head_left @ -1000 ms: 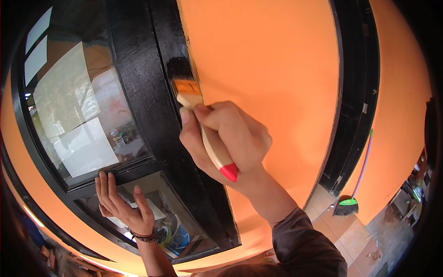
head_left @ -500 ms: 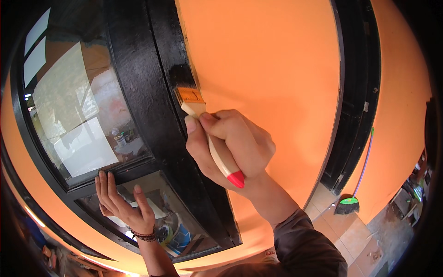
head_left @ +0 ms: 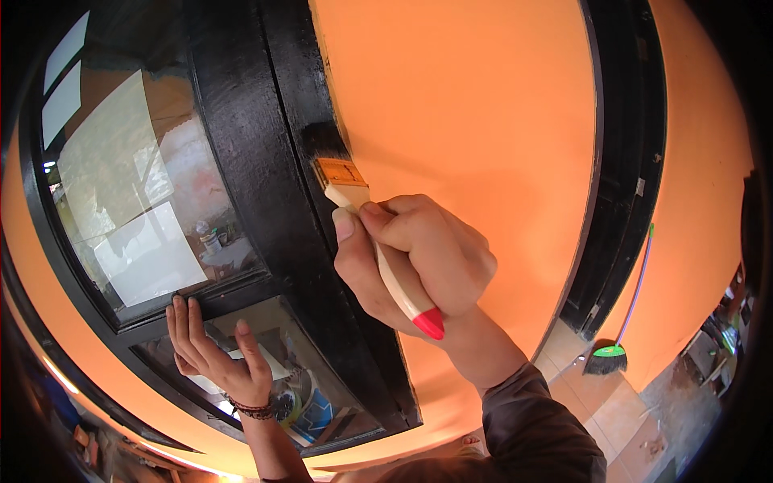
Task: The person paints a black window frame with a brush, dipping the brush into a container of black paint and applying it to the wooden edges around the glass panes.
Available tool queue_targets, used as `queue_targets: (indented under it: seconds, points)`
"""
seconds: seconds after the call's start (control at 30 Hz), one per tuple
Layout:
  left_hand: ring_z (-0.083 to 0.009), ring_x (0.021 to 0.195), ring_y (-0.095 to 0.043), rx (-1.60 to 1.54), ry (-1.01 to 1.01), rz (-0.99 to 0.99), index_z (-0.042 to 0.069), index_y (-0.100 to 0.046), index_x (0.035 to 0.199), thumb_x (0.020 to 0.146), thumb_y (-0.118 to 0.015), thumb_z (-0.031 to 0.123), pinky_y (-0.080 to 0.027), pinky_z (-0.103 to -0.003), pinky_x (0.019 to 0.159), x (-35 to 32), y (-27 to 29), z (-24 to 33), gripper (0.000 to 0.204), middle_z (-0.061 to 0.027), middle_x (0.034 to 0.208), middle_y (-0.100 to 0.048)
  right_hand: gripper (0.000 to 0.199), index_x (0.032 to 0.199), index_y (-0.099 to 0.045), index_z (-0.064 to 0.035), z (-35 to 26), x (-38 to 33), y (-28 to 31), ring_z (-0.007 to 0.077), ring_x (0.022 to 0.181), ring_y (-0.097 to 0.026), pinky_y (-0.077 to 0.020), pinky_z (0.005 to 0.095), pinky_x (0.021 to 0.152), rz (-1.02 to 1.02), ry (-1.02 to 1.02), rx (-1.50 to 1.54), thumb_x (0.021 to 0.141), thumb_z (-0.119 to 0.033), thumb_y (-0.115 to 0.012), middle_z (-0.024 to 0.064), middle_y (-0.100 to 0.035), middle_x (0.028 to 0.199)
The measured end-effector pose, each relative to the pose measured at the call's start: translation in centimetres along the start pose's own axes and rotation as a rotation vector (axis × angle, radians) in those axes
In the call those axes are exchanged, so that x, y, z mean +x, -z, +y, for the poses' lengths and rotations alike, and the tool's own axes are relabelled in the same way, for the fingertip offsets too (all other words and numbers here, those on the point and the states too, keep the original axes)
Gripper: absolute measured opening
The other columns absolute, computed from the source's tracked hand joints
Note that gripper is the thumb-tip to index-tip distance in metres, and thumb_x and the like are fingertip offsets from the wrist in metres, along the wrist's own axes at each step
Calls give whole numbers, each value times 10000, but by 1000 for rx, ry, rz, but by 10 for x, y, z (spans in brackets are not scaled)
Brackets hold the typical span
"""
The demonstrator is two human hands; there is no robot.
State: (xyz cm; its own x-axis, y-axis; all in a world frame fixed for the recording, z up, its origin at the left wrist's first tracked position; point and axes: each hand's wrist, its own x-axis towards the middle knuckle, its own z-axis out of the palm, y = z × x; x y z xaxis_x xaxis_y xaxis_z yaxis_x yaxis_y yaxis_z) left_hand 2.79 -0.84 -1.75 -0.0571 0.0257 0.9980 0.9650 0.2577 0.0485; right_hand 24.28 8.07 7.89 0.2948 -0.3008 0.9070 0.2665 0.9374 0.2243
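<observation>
Black bristles of a paintbrush [head_left: 348,189] pressed the black window frame [head_left: 266,185] beside the orange wall [head_left: 467,105]; right hand [head_left: 419,262] gripped its handle closed, left hand [head_left: 213,346] lay flat, open, against the lower glass pane [head_left: 314,386].

The paintbrush [head_left: 354,209], w/ pale wooden handle, red tip & black-loaded bristles, lies tilted against the glossy black window frame [head_left: 266,185], bristles up.

Orange wall [head_left: 483,105] across the middle, smooth and evenly lit. Black-painted window frame [head_left: 241,161] at left, glossy, with glass panes [head_left: 137,201] reflecting pale rectangles and clutter. Second black frame [head_left: 636,161] at right. Below it, tiled floor [head_left: 612,402], with a green-headed broom [head_left: 608,354] leaning against the wall. Bright daylight throughout.
</observation>
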Motion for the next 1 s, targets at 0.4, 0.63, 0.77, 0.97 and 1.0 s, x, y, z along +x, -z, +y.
queue_targets:
  seconds: [0.4,0.63,0.77,0.97,1.0]
  points:
    - [-317,1373,-363,14,0,11,0,-451,1378,937,-515,374,-189,-451,1071,0,0,2,582,-163,1444,-447,255,729,-555,-10,3,-6,5,205,520,-632,-507,254,512,-52,-8,-10,665,24,-800,129,-627,669]
    - [-317,1369,-370,1,-7,21,8,-454,1376,951,-502,376,-191,-455,1083,1,-2,7,564,-161,1442,-447,254,732,-554,-12,14,9,-5,209,552,-645,-514,261,526,25,92,-32,668,26,-797,130,-627,669]
    - [-316,1369,-369,23,-8,19,8,-451,1378,949,-504,373,-189,-454,1084,1,0,4,566,-162,1443,-446,249,765,-565,-8,6,-8,4,207,565,-650,-521,264,534,-48,19,9,679,17,-797,131,-634,688]
    - [-324,1370,-367,8,-13,24,6,-455,1374,947,-508,366,-186,-454,1086,2,1,7,561,-163,1442,-445,240,758,-562,-5,9,2,-1,196,579,-656,-520,253,534,19,17,-7,695,14,-793,125,-649,708]
    - [-324,1370,-367,8,-12,22,6,-454,1375,947,-509,368,-185,-454,1086,2,0,6,564,-164,1442,-444,245,764,-559,-5,14,2,-5,194,576,-653,-517,254,532,40,29,13,694,16,-793,122,-649,710]
